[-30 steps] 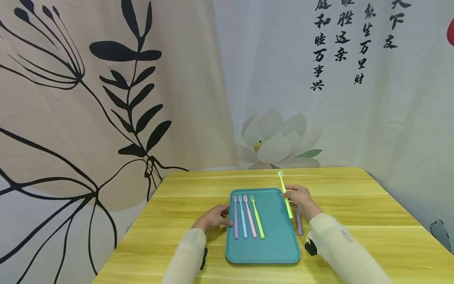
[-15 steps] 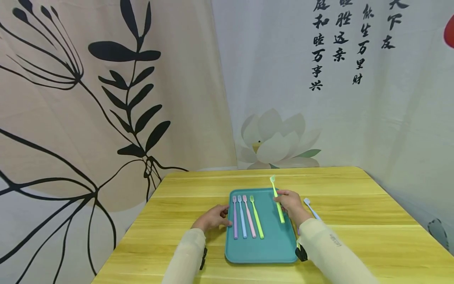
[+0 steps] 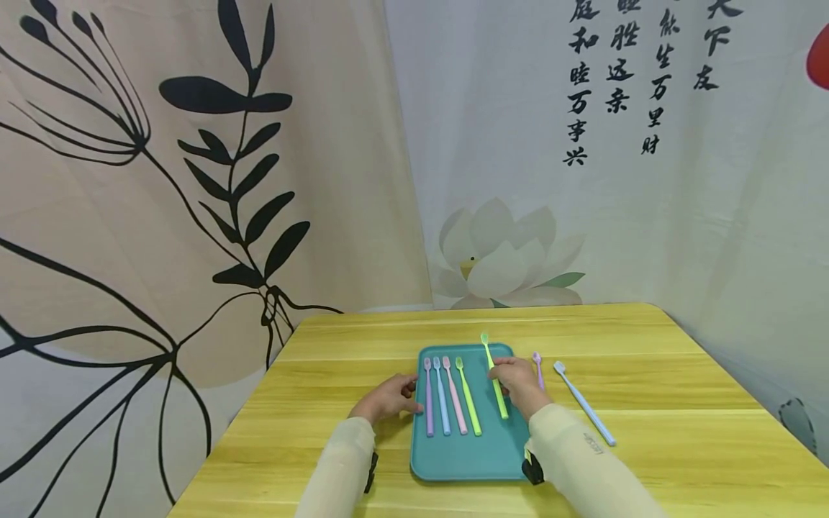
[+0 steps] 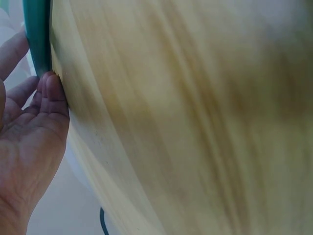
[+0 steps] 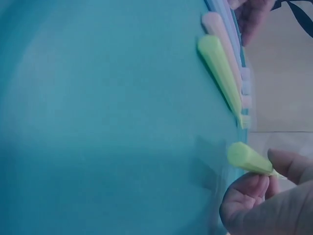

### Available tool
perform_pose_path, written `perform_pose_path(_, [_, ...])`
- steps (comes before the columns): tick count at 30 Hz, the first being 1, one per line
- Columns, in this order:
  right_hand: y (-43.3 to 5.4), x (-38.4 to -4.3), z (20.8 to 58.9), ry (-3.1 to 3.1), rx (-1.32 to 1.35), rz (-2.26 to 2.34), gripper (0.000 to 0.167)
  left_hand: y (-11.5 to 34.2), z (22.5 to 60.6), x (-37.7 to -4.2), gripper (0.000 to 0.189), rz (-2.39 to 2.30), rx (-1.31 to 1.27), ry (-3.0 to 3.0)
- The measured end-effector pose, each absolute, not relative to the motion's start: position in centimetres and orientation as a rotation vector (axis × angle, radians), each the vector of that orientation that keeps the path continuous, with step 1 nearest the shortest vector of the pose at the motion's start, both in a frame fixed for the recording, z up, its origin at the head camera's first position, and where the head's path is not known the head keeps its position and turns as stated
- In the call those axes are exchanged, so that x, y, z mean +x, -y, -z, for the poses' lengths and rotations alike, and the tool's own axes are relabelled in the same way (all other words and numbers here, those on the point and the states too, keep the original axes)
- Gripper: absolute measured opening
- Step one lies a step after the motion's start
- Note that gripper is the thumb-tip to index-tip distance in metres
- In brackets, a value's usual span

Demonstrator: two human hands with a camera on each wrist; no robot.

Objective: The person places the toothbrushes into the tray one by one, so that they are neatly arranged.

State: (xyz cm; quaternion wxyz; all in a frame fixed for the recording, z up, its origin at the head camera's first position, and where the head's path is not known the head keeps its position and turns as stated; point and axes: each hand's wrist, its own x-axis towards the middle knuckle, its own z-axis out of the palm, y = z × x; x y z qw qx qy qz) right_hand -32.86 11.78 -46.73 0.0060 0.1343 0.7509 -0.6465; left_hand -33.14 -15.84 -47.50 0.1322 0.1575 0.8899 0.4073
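My right hand (image 3: 520, 385) pinches a yellow-green toothbrush (image 3: 501, 403) by its handle, over the right half of a teal tray (image 3: 476, 471). The brush's head points away toward the tray's far edge. In the right wrist view a gap shows between this toothbrush (image 5: 244, 156) and the row on the tray. That row holds a purple toothbrush (image 3: 429, 406), a blue one (image 3: 443, 403), a pink one (image 3: 457, 406) and a green one (image 3: 471, 406), side by side. At the tray's left rim, my left hand (image 3: 388, 398) holds the edge with thumb and fingers.
Right of the tray, a blue toothbrush (image 3: 586, 405) lies slanted on the wooden table (image 3: 680, 432). A purple toothbrush (image 3: 538, 368) lies between it and the tray, partly hidden by my right hand and forearm. A printed cloth (image 3: 350, 180) hangs behind the table.
My right hand has carried the yellow-green toothbrush leftward and nearer, from the tray's right edge to over its right half. The blue toothbrush on the table has come into view. My left hand stays put.
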Motion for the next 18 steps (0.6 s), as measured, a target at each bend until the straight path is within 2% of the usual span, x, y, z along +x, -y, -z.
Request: perform_pose_path(18, [-9.7,-32.0,47.6,-2.431,0.469,1.949,0.041,15.9,47.9,-33.3,0.07,-1.201,0.461,-2.564])
